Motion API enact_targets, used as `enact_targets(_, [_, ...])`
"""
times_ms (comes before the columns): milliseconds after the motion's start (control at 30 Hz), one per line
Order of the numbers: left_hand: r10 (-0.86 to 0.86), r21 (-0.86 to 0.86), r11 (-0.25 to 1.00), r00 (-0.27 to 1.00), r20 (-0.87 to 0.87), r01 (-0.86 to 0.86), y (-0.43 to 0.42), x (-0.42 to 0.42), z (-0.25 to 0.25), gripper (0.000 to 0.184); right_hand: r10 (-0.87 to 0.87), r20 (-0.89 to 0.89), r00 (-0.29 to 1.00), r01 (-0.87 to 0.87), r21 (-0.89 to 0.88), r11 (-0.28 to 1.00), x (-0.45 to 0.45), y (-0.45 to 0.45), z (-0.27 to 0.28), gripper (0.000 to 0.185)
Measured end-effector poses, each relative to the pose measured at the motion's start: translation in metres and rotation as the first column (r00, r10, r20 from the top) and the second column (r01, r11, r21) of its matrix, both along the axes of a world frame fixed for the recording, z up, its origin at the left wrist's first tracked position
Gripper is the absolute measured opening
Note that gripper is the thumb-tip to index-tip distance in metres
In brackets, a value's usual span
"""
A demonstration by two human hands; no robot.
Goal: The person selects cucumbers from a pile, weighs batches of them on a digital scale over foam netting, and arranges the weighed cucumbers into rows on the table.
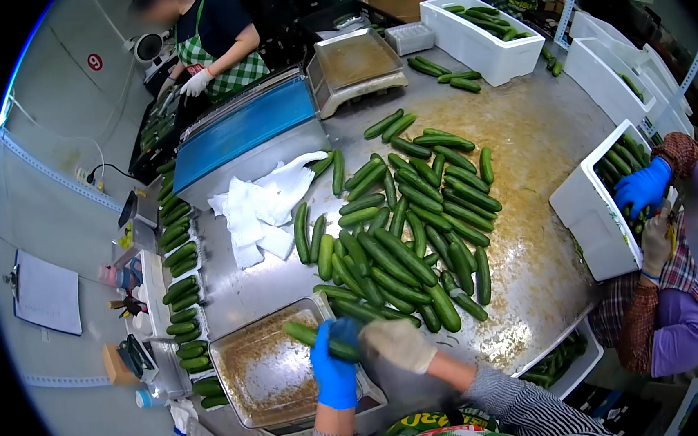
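My left hand (334, 376), in a blue glove, is closed around a cucumber (300, 332) above the near metal scale tray (255, 377). One end of the cucumber sticks out to the left. In a whitish glove, my right hand (402, 347) is just right of the held cucumber, its fingers smeared by motion. Whether it touches the cucumber or holds anything cannot be seen. Beyond both hands, a loose pile of cucumbers (405, 254) covers the middle of the metal table (530, 228).
White cloths (262, 212) lie left of the pile. Packed cucumbers (180, 290) line the left edge. A second scale (355, 62) and a foam box (482, 39) stand at the back. On the right, a co-worker's blue-gloved hand (642, 187) is at another foam box (604, 227).
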State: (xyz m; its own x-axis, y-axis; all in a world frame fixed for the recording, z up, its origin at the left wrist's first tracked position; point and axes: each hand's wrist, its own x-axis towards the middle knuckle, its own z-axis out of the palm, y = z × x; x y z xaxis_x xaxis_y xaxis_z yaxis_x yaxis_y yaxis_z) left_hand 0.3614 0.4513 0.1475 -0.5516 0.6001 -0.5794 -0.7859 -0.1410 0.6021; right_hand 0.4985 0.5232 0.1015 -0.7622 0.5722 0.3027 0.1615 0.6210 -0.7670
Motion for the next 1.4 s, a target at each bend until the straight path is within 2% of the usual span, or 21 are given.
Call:
enact_targets(33, [-0.02, 0.021, 1.0, 0.994, -0.107, 0.022, -0.01, -0.013, -0.011, 0.019, -0.195, -0.027, 0.98, 0.157, -0.494, 0.856, -0.004, 0.01, 0.016, 0.032])
enact_targets(100, [-0.033, -0.078, 0.997, 0.989, -0.147, 0.021, -0.02, -0.024, 0.002, 0.016, -0.395, -0.018, 0.919, 0.395, 0.085, 0.915, -0.014, 0.047, 0.02, 0.038])
enact_targets(200, [-0.103, -0.114, 0.99, 0.974, -0.204, 0.081, -0.024, -0.028, 0.016, 0.015, -0.342, 0.35, 0.872, 0.211, 0.362, 0.908, -0.043, 0.083, 0.034, 0.054])
enact_targets(300, [-0.152, -0.121, 0.984, 0.969, -0.196, 0.13, -0.021, -0.027, 0.02, 0.016, -0.313, 0.449, 0.837, 0.118, 0.41, 0.905, -0.063, 0.109, -0.003, 0.031])
enact_targets(367, [-0.173, -0.12, 0.981, 0.968, -0.185, 0.152, -0.019, -0.025, 0.024, 0.018, -0.45, 0.079, 0.89, 0.425, 0.219, 0.879, -0.066, 0.118, -0.017, 0.024])
enact_targets(433, [-0.193, -0.065, 0.981, 0.97, -0.148, 0.185, -0.016, -0.025, 0.019, 0.023, -0.67, -0.123, 0.732, 0.67, -0.048, 0.74, -0.065, 0.12, -0.019, 0.025])
enact_targets(467, [-0.202, -0.039, 0.979, 0.971, -0.128, 0.198, -0.015, -0.024, 0.017, 0.025, -0.704, -0.084, 0.706, 0.597, -0.465, 0.654, -0.057, 0.116, -0.014, 0.029])
enact_targets(500, [-0.218, -0.047, 0.976, 0.968, -0.126, 0.214, -0.011, -0.021, 0.017, 0.028, -0.723, -0.03, 0.69, 0.422, -0.795, 0.436, -0.047, 0.111, -0.009, 0.032])
enact_targets(700, [-0.269, 0.078, 0.957, 0.954, -0.13, 0.281, 0.029, 0.003, 0.002, 0.051, -0.753, 0.078, 0.653, 0.221, -0.971, 0.091, -0.023, 0.046, 0.019, 0.043])
enact_targets(800, [-0.259, 0.152, 0.949, 0.958, -0.125, 0.276, 0.039, 0.016, 0.003, 0.054, -0.564, 0.072, 0.823, 0.477, -0.625, 0.617, -0.008, 0.013, 0.02, 0.038])
enact_targets(833, [-0.254, 0.163, 0.948, 0.958, -0.13, 0.273, 0.041, 0.019, 0.004, 0.054, -0.544, 0.118, 0.83, 0.467, -0.681, 0.564, -0.007, 0.009, 0.02, 0.035])
enact_targets(867, [-0.282, 0.15, 0.945, 0.956, -0.077, 0.291, 0.039, 0.015, -0.001, 0.053, -0.517, 0.099, 0.85, 0.476, -0.562, 0.676, -0.001, 0.011, 0.019, 0.032])
enact_targets(933, [-0.302, 0.125, 0.943, 0.951, -0.068, 0.309, 0.037, 0.013, 0.0, 0.051, -0.444, 0.082, 0.892, 0.448, -0.282, 0.849, 0.016, 0.024, 0.022, 0.027])
enact_targets(967, [-0.31, 0.11, 0.943, 0.949, -0.062, 0.315, 0.033, 0.011, 0.003, 0.051, -0.447, 0.239, 0.862, 0.455, 0.024, 0.89, 0.024, 0.045, 0.016, 0.02])
enact_targets(1033, [-0.326, 0.093, 0.94, 0.944, -0.048, 0.33, 0.026, 0.008, 0.005, 0.048, -0.677, 0.189, 0.711, 0.697, -0.071, 0.713, 0.039, 0.087, 0.015, 0.018])
enact_targets(1100, [-0.359, 0.072, 0.93, 0.932, -0.043, 0.361, 0.019, 0.003, 0.001, 0.046, -0.758, 0.074, 0.648, 0.741, 0.169, 0.65, 0.048, 0.139, 0.003, 0.022])
enact_targets(1167, [-0.332, 0.028, 0.943, 0.943, -0.037, 0.333, 0.02, 0.005, -0.001, 0.043, -0.774, 0.17, 0.61, 0.692, 0.362, 0.625, 0.05, 0.184, -0.006, 0.029])
enact_targets(1233, [-0.332, -0.002, 0.943, 0.942, -0.045, 0.332, 0.022, 0.007, -0.003, 0.042, -0.759, 0.378, 0.53, 0.685, 0.337, 0.646, 0.039, 0.213, -0.015, 0.03])
enact_targets(1300, [-0.342, 0.034, 0.938, 0.938, -0.061, 0.344, 0.022, 0.005, -0.006, 0.043, -0.698, 0.474, 0.536, 0.615, 0.348, 0.708, 0.03, 0.214, -0.015, 0.03])
enact_targets(1367, [-0.343, 0.052, 0.937, 0.938, -0.047, 0.346, 0.02, 0.004, -0.005, 0.043, -0.648, 0.287, 0.705, 0.544, 0.368, 0.754, 0.036, 0.195, -0.012, 0.026])
enact_targets(1400, [-0.339, 0.057, 0.939, 0.94, -0.033, 0.34, 0.019, 0.002, -0.004, 0.043, -0.686, 0.254, 0.682, 0.569, 0.406, 0.715, 0.045, 0.196, -0.009, 0.024])
